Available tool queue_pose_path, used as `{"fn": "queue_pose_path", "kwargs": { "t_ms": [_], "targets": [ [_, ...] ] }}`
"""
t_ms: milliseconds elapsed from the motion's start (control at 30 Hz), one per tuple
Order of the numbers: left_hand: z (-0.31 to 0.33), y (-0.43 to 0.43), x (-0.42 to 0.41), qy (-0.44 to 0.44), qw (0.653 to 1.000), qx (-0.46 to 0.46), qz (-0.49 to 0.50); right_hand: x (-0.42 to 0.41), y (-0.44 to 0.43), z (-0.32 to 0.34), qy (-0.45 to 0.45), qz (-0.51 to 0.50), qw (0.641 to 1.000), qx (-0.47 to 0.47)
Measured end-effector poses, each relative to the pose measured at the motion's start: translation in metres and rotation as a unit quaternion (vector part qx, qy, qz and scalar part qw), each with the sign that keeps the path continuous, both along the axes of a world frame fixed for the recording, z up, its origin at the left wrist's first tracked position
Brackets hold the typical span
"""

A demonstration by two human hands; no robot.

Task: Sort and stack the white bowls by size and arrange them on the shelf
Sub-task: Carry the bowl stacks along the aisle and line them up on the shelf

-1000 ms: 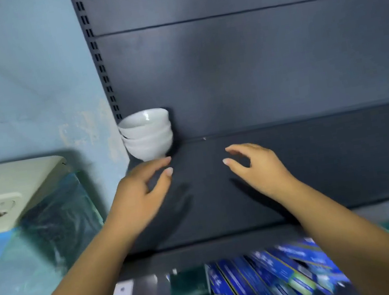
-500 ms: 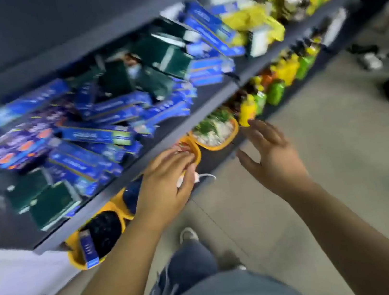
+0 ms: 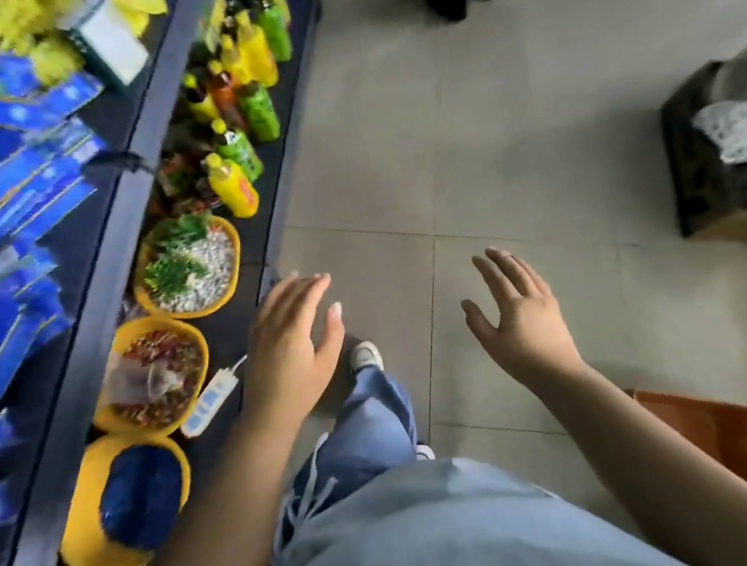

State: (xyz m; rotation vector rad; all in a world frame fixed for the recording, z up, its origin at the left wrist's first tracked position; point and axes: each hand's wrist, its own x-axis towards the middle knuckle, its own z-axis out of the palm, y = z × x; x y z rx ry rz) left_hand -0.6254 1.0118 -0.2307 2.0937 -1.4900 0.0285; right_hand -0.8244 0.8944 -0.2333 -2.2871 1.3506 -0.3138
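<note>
Left hand (image 3: 295, 343): spread flat, palm down, fingers extended, holding nothing. It hovers above the front edge of the dark metal bottom shelf (image 3: 244, 336). The white bowls of the task do not appear in this view, so their position cannot be told.

At far left, blurred blue rectangular boxes (image 3: 9, 192) lie on the upper shelf level. Below them, the bottom shelf carries yellow round plastic basins: one holding green sprigs and pale gravel (image 3: 189, 267), one holding a mixed reddish fill and a clear packet (image 3: 152, 375), and one holding a dark blue bundle (image 3: 136, 495). A white power strip (image 3: 208, 404) lies just beside the middle basin. Further along the shelf stand yellow, green and orange plastic bottles (image 3: 239, 109).

Centre: light blue trousers (image 3: 370, 433) and a white shoe (image 3: 365, 356) over the grey tiled floor (image 3: 483, 121).

Right hand (image 3: 519, 316): open, fingers splayed, holding nothing, above the floor and well apart from the shelf.

At far right, a dark box with patterned cloth (image 3: 731, 161) stands on the floor; an orange-brown flat board (image 3: 718, 430) lies near the right forearm.
</note>
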Motion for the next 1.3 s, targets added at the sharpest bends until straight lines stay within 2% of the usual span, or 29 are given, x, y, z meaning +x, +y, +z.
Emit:
{"fn": "queue_pose_path", "kwargs": {
  "t_ms": [233,433,600,700,1067,1133,1233,1300],
  "targets": [
    [-0.002,-0.100,0.086,0.002,0.998,-0.042,-0.045,0.035,-0.094,0.005,0.043,-0.057,0.997,-0.004],
    [-0.008,-0.185,0.166,0.001,0.999,0.015,-0.052,0.070,-0.183,0.019,0.039,-0.110,0.993,-0.022],
    [-0.009,-0.248,0.194,0.071,0.996,0.053,-0.008,0.083,-0.250,0.016,0.032,-0.153,0.987,-0.023],
    [-0.009,-0.297,0.208,0.099,0.993,0.057,0.020,0.094,-0.305,0.009,0.028,-0.127,0.991,-0.029],
    [0.013,-0.497,0.242,0.113,0.990,0.061,0.065,0.163,-0.523,0.011,-0.019,-0.015,0.997,-0.072],
    [0.017,-0.522,0.255,0.100,0.991,0.048,0.070,0.183,-0.555,0.016,-0.028,0.000,0.998,-0.064],
    [0.025,-0.556,0.276,0.087,0.992,0.029,0.085,0.214,-0.597,0.015,-0.033,0.047,0.991,-0.120],
    [0.030,-0.580,0.292,0.071,0.993,0.008,0.096,0.239,-0.626,0.013,-0.034,0.078,0.989,-0.122]
  ]
}}
